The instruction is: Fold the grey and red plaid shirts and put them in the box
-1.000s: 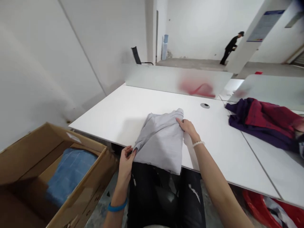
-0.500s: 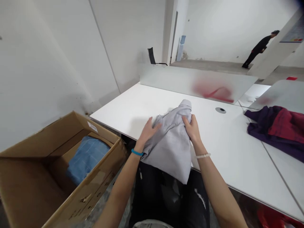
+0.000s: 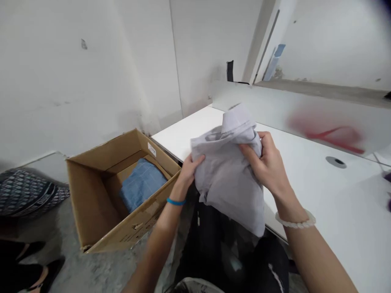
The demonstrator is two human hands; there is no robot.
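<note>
A folded light grey shirt [image 3: 229, 175] hangs between my two hands, above my lap and the near edge of the white table. Its collar end points up and away from me. My left hand [image 3: 190, 167] is closed on the shirt's left side, thumb in front. On the right, my right hand [image 3: 265, 162] pinches the cloth just below the collar, with the thumb on top and the other fingers partly hidden behind. A blue bracelet circles my left wrist, and a pale beaded one my right.
An open cardboard box [image 3: 100, 195] stands on the floor at my left, with folded blue checked cloth [image 3: 142, 183] inside. The white table [image 3: 305, 179] has a cable hole [image 3: 336, 162] and a frosted divider [image 3: 262, 101]. A patterned bag [image 3: 27, 195] and another person's feet [image 3: 45, 272] are at far left.
My view has swung left toward the box. Both hands have lifted the grey shirt off the table and moved it nearer to me. The purple and red clothes have mostly left view.
</note>
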